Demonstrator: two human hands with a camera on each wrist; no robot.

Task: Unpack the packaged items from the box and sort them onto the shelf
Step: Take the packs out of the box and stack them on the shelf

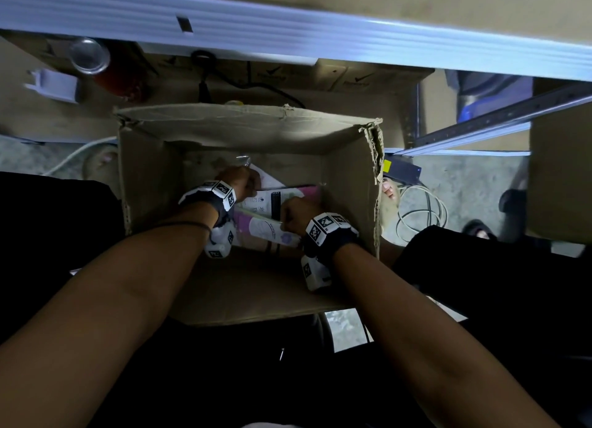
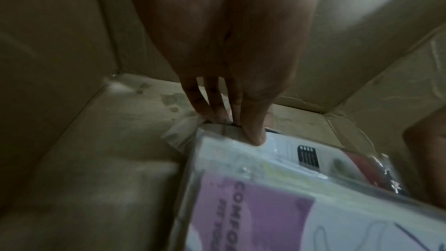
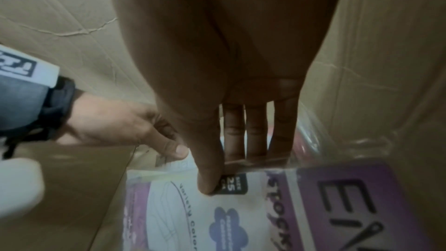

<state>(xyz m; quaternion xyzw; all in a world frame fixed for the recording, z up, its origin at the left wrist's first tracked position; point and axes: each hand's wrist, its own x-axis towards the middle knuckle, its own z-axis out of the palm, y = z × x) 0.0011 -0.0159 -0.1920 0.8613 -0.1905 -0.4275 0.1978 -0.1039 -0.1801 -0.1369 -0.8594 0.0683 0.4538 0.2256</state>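
Looking down between our knees, we see the metal shelf [image 1: 288, 33] run across the top of the head view, its pale front rail [image 1: 352, 39] overhanging the far rim of the open cardboard box [image 1: 150, 177]. Torn along its far right corner, the box stands on the concrete floor [image 1: 464, 187] with a coil of grey cable [image 1: 419, 212] just beside its right wall. Its four walls stand close around our wrists, so the only free room is straight up through the open top; the stained bottom lies bare to the left and beyond the packet. Both forearms reach in. Lying flat near the right wall is the packaged item, a purple-and-white packet in clear plastic wrap [image 1: 275, 216] [image 2: 277, 188] [image 3: 241, 207]. Our left hand [image 1: 238, 179] [image 2: 231, 83] pinches the packet's far left corner, thumb on top and fingers [image 2: 212, 102] tucked under the edge. Our right hand [image 1: 296, 214] [image 3: 229, 102] grips the right side, thumb pressed on a small black label and fingers behind the loose wrap. Printing is blurred; only scraps such as "COMFO" and "STOCK" can be read. Our hands and wristbands cover the packet's middle in the head view, and whether anything lies under it we cannot tell. Beneath the shelf a round can [image 1: 89, 55] and a white bracket [image 1: 54, 84] show dimly.
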